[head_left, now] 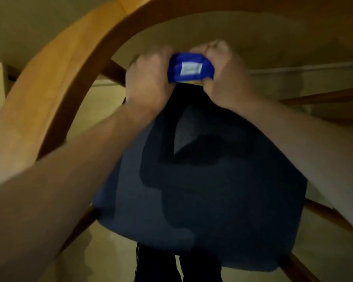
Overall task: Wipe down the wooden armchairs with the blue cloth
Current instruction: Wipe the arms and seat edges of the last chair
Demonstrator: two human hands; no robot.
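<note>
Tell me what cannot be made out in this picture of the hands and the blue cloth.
- Head view: the print on the white label of the blue cloth is blurred.
- The cloth's ends are hidden inside the left hand and right hand.
- The curved wooden armrest is cut off by the frame edges.

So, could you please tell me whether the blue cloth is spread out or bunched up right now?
Bunched up: the blue cloth is a compact wad gripped between the left hand and right hand, its white label facing the camera.

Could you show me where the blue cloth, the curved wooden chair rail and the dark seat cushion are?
blue cloth (191,68): head view, on its white label.
curved wooden chair rail (55,86): head view, on its broad lit face.
dark seat cushion (212,200): head view, on its middle.
</note>
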